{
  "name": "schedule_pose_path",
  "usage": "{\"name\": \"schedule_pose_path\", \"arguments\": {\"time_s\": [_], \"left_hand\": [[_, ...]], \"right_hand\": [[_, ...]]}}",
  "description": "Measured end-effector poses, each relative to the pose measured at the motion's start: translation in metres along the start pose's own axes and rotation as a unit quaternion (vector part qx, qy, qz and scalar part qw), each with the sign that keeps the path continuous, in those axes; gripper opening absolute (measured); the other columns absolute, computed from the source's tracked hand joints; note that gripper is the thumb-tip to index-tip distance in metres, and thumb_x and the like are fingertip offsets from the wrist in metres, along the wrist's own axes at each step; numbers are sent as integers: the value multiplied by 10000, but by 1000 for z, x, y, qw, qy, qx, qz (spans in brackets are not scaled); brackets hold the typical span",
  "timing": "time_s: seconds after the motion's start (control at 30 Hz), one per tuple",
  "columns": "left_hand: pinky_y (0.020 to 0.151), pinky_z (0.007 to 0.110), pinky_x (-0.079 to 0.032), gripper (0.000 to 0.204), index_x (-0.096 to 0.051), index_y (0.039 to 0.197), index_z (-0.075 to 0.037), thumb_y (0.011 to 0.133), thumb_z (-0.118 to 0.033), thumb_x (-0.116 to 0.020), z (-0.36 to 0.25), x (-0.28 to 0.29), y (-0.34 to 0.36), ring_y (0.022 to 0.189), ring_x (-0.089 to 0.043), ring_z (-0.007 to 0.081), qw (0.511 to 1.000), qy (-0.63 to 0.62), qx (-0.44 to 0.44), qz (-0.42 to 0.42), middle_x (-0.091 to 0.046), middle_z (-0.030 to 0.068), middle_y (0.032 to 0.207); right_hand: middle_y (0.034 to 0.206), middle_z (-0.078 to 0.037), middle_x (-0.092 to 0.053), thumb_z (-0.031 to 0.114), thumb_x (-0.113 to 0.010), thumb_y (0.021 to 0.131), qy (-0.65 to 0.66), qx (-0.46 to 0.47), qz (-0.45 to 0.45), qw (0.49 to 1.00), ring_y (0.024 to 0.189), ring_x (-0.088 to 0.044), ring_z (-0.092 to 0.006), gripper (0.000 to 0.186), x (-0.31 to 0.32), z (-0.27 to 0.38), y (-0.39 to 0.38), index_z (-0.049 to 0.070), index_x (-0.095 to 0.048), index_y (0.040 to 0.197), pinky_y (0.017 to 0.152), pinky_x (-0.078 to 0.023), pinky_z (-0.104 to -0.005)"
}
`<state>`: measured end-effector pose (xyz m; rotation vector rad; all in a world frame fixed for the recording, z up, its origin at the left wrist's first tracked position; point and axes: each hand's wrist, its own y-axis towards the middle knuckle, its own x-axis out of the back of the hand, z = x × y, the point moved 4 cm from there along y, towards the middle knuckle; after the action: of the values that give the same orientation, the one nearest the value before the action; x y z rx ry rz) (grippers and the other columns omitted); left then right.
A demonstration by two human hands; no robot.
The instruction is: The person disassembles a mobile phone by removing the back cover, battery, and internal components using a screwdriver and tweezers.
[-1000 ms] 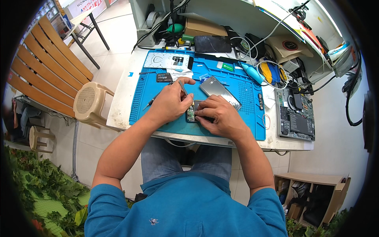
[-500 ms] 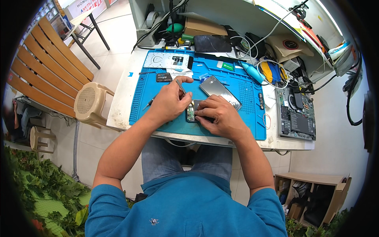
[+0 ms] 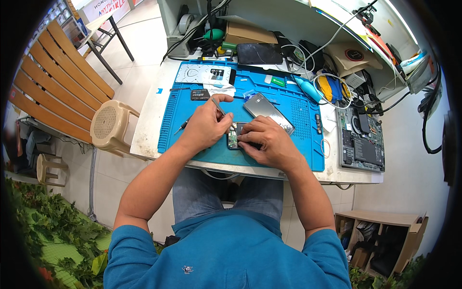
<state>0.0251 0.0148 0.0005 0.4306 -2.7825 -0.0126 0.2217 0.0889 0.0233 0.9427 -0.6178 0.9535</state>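
Note:
An opened phone (image 3: pixel 233 138) lies on the blue work mat (image 3: pixel 207 156) close to its front edge, with a green circuit board showing on its left side. My right hand (image 3: pixel 269 140) is closed over the phone's right half, thumb and fingers on it; whether they also pinch a small part is hidden. Just to the left, my left hand (image 3: pixel 207 124) holds slim grey metal tweezers (image 3: pixel 218 106) between thumb and fingers, above the mat. Behind my right hand lies a silvery phone panel (image 3: pixel 269 110). A screwdriver (image 3: pixel 182 127) sits beside my left wrist.
A black phone battery (image 3: pixel 199 95) and a patterned white box (image 3: pixel 197 73) lie at the mat's far left. Rearward are a dark tablet-like screen (image 3: pixel 260 53), a light-blue tool (image 3: pixel 308 89) and loose cables. An opened laptop (image 3: pixel 362 139) stands at right, a beige stool (image 3: pixel 108 120) at left.
My left hand and the tweezers have shifted very slightly. My right hand stays on the phone. At far left, a person's arm seen earlier has shifted.

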Motion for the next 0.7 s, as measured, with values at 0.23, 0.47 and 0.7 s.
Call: {"name": "schedule_pose_path", "arguments": {"time_s": [0.23, 0.47, 0.7], "left_hand": [[660, 304, -527, 423, -630, 1433, 14, 1052, -132, -743, 2, 0, 0, 669, -695, 121, 1000, 0, -5, 1, -747, 53, 764], [686, 333, -537, 443, -631, 1443, 2, 1044, -162, -733, -1, 1, 6, 676, -689, 148, 999, 30, 10, 17, -729, 60, 766], [686, 342, -527, 462, -621, 1463, 0, 1051, -178, -732, 4, 1, 11, 704, -682, 156, 998, 44, 8, 37, -715, 66, 793]], "right_hand": [[1092, -74, -816, 54, -890, 871, 7, 7, -10, 1000, 983, -710, -277, 165, 0, 1, 0, 51, -879, 1036, 911, -579, -420], [1092, -74, -817, 54, -894, 868, 8, 1, -5, 1000, 989, -713, -275, 167, 0, -1, -1, 52, -878, 1034, 911, -582, -419], [1095, -77, -816, 57, -893, 870, 11, 3, -6, 1000, 995, -715, -276, 169, 0, -1, -1, 49, -879, 1038, 917, -584, -419]]}}
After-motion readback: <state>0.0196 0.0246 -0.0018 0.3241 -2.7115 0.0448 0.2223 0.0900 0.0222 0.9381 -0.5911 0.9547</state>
